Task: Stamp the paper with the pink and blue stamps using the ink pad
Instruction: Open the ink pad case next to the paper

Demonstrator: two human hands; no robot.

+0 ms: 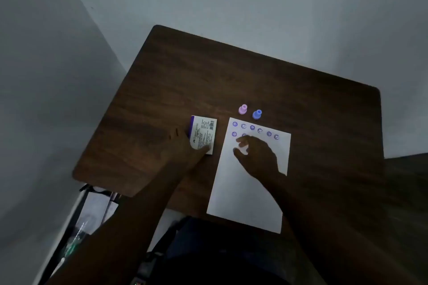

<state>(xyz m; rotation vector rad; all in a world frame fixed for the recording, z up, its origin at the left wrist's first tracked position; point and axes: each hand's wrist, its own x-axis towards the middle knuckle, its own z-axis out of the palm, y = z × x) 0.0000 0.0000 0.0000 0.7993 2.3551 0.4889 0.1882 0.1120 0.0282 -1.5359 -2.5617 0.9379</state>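
Note:
A white paper (pixel 245 192) lies on the dark wooden table (pixel 208 76), with several purple round stamp marks along its far end. Just beyond that end stand the pink stamp (pixel 243 109) and, to its right, the blue stamp (pixel 257 114), both upright and untouched. The ink pad box (pixel 205 133), white with a purple edge and a barcode, lies shut to the left of the paper. My left hand (pixel 185 148) rests on the box's near left corner, thumb over its near edge. My right hand (pixel 258 154) hovers over the paper's upper part, fingers spread, holding nothing.
The table stands in a corner between two pale walls. To its lower left, a dark metal rack (pixel 92 210) holds plastic-wrapped items. The table's near edge meets my dark clothing (pixel 220 250). Bare wood stretches beyond the stamps and right of the paper.

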